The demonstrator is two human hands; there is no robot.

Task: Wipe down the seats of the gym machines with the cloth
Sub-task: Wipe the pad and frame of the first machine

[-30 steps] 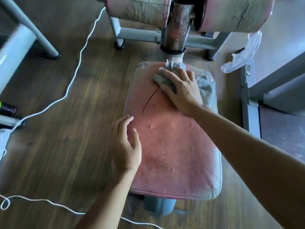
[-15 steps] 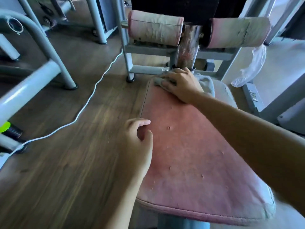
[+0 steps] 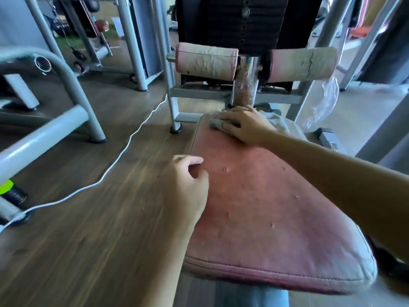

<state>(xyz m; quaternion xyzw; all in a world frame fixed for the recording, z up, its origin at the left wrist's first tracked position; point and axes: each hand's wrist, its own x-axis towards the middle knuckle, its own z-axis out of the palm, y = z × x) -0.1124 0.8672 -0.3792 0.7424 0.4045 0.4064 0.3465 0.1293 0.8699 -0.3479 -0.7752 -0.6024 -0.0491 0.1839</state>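
the seat (image 3: 265, 207) fills the lower right of the frame. it is a faded pink pad, paler toward its right rim, pocked with small holes and edged by a stitched seam along the near side. at its far end, near the centre of the frame, the right hand (image 3: 245, 127) lies flat on the cloth (image 3: 282, 125), fingers spread and pressing it onto the pad. the cloth is grey-white, bunched under the palm and trailing toward the seat's right edge. the left hand (image 3: 188, 185) rests at the seat's left edge, mid-frame, with its fingers loosely curled around nothing and the thumb on the pad. the two hands are well apart.

above the cloth a rusty post (image 3: 244, 89) rises between the left roller (image 3: 207, 62) and the right roller (image 3: 302, 64). both are cracked and faded (the right one paler). a dark weight stack (image 3: 239, 21) stands behind them at top centre. a clear plastic bag (image 3: 325, 103) sits beside a grey strut at the right.

the floor (image 3: 88, 240) is dark wood-look plank flecked with pale specks, and it fills the lower left. a white cord (image 3: 124, 156) snakes across it from the left edge up toward the machine's foot. grey tubes (image 3: 44, 134) of another machine cross the left edge, and more frames stand in the upper left.
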